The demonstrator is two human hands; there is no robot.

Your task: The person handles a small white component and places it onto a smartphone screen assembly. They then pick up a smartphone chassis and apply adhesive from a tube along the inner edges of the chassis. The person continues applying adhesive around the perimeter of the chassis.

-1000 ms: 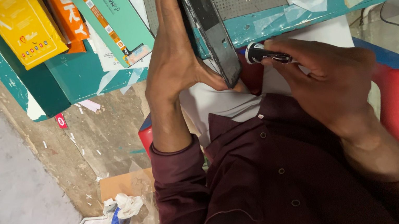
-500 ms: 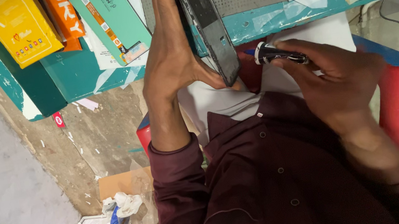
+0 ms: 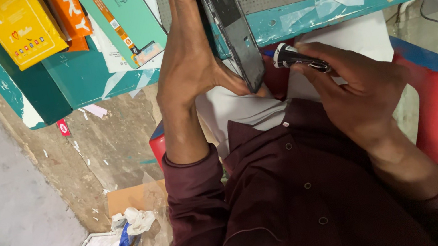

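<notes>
The left hand (image 3: 193, 69) still grips the phone (image 3: 227, 23) on edge against the tabletop (image 3: 323, 9). The right hand (image 3: 359, 90), fingers closed on the pen tool (image 3: 296, 56), has drawn slightly back from it.
</notes>
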